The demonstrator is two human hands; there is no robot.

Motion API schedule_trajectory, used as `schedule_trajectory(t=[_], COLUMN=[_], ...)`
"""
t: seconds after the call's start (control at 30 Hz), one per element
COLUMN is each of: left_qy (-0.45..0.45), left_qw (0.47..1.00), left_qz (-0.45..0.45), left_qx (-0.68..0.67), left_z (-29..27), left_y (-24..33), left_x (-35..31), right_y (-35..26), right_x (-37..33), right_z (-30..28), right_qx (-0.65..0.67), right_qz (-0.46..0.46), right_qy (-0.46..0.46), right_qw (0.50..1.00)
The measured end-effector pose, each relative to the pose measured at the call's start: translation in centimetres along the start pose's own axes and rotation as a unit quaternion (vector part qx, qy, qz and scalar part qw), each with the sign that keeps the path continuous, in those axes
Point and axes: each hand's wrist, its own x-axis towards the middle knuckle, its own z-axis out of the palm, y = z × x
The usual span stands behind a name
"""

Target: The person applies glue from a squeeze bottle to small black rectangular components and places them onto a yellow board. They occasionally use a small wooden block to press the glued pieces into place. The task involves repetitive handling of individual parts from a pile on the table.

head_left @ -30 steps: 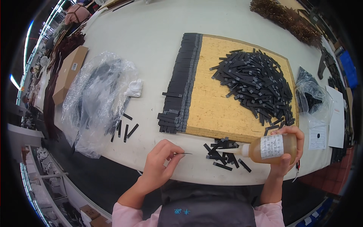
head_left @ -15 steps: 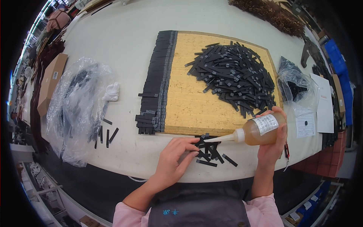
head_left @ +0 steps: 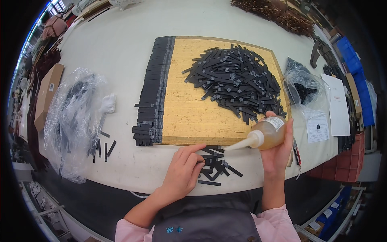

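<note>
My right hand (head_left: 279,155) is wrapped round a squeeze bottle (head_left: 267,135) of amber liquid with a long white nozzle. The bottle is tilted, its nozzle tip pointing left and down over the loose black strips (head_left: 217,166) near the table's front edge. Beside those strips, my left hand (head_left: 183,171) is closed in a pinch on what looks like a black strip (head_left: 200,161), mostly hidden by the fingers. Beyond my hands lies a yellow board (head_left: 189,117) bearing a large heap of black strips (head_left: 238,78). More strips form a close row (head_left: 155,88) along its left edge.
Clear plastic bags (head_left: 74,125) and a cardboard box (head_left: 49,97) are at the left, near several loose strips. At the right are another bag (head_left: 300,88), papers (head_left: 338,105), a red-handled tool (head_left: 296,152) and a red crate (head_left: 340,161). Brown fringed material (head_left: 278,18) lies at the far edge.
The whole view has shifted, so the board and bags appear farther left. The nozzle tip has drawn away from my left hand's fingers, and the bottle slants more steeply.
</note>
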Motion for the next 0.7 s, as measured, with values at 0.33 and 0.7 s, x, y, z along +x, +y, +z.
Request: schedule_trajectory(t=[0.33, 0.7], left_qy=[-0.029, -0.006], left_qw=[0.999, 0.997], left_qz=[0.009, 0.017], left_qx=[0.026, 0.070], left_z=[0.1, -1.7], left_y=[0.2, -0.5], left_x=[-0.7, -1.4], right_y=[1.9, 4.0], right_x=[-2.7, -2.8], right_z=[-0.2, 2.6], right_qx=[0.006, -0.080], right_qz=[0.227, 0.273], right_qy=[-0.080, -0.156], right_qw=[0.971, 0.946])
